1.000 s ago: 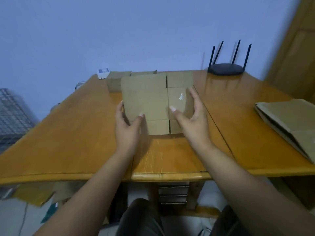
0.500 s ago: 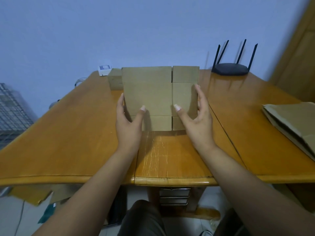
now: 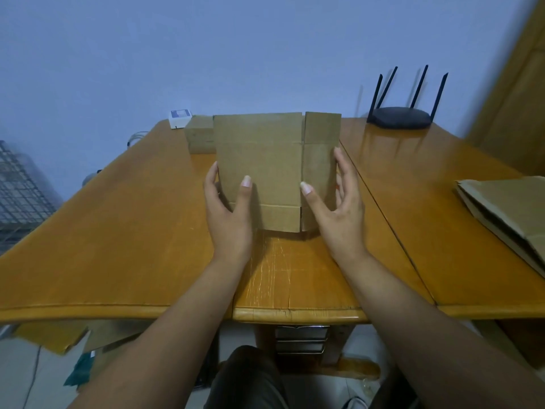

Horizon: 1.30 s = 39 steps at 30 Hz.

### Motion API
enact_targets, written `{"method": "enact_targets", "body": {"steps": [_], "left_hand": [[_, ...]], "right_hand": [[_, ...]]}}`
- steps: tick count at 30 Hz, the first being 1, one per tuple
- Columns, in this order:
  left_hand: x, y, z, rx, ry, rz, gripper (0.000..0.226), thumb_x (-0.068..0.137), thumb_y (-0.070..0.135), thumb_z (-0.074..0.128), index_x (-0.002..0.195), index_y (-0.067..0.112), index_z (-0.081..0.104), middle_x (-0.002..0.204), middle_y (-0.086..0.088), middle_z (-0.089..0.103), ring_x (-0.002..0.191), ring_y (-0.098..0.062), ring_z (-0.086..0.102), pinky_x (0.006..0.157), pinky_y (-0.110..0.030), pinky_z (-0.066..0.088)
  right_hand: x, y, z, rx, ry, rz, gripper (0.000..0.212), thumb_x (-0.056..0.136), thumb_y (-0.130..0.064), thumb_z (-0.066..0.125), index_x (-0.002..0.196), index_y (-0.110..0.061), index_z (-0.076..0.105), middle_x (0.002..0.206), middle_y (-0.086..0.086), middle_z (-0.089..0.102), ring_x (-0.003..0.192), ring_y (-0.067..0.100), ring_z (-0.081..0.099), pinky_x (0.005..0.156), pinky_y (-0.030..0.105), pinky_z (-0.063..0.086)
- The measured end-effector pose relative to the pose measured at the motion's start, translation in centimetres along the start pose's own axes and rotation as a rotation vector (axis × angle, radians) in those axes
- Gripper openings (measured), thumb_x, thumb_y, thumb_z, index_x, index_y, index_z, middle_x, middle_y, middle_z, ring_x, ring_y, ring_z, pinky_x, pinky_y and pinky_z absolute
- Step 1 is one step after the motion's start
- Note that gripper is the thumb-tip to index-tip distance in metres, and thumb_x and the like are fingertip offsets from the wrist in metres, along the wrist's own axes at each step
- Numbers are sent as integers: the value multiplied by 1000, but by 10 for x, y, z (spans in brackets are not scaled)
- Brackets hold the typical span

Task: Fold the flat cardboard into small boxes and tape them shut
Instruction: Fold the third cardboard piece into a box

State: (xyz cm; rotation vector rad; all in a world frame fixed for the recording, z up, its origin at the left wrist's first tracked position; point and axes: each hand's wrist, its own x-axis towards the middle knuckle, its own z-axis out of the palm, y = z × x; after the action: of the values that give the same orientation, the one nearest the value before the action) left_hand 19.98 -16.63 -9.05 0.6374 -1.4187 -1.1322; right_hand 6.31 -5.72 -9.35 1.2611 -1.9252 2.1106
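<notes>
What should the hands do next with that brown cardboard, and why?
Probably push the two sides toward each other so it pops open into a box shape. The flat brown cardboard blank stands upright on the orange wooden table, still flat with unfolded flaps, and the left hand and right hand grip its opposite edges.

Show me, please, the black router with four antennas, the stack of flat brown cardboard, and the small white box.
black router (image 3: 399, 117), head view, on its body.
stack of flat brown cardboard (image 3: 507, 202), head view, top sheet.
small white box (image 3: 180, 118), head view, front face.

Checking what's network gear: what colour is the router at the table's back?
Black, four antennas included; router shows in the head view.
</notes>
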Motion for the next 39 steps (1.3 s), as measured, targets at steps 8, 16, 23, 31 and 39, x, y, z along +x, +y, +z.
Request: {"method": "enact_targets", "body": {"steps": [8,16,23,31,39], "left_hand": [[-9,6,1,-4,-55,69,43,106,26,62,147,16,50,134,21,57,120,6,62,89,-17,54],[1,0,-8,-193,-97,-146,46,108,58,38,139,28,55,134,12,67,129,-16,63,108,-49,51],[0,3,-13,-131,-186,-125,89,85,62,69,161,30,36,156,-2,49,144,-20,49,118,-52,44],[-7,6,-11,-164,-187,-67,72,102,65,31,156,19,42,142,2,58,124,-1,60,97,-19,52],[15,18,-9,-234,-169,-210,52,99,55,42,145,36,55,140,6,65,127,-11,62,104,-38,51]], "right_hand": [[-2,-8,-1,65,-109,4,92,92,-36,84,166,-30,30,164,-9,45,148,5,47,117,37,50],[-6,-14,-4,137,-185,-16,87,94,-13,80,166,-18,30,158,-6,52,145,5,53,116,33,51],[-4,-5,-10,141,-250,3,93,93,-25,81,168,-27,26,163,-6,47,149,10,48,118,39,50],[-5,5,-10,185,-239,79,93,84,-41,82,163,-31,34,156,-5,53,143,11,52,114,40,51],[11,-29,-3,498,-118,382,67,105,-64,41,147,-13,55,142,10,67,133,23,63,107,38,54]]}}
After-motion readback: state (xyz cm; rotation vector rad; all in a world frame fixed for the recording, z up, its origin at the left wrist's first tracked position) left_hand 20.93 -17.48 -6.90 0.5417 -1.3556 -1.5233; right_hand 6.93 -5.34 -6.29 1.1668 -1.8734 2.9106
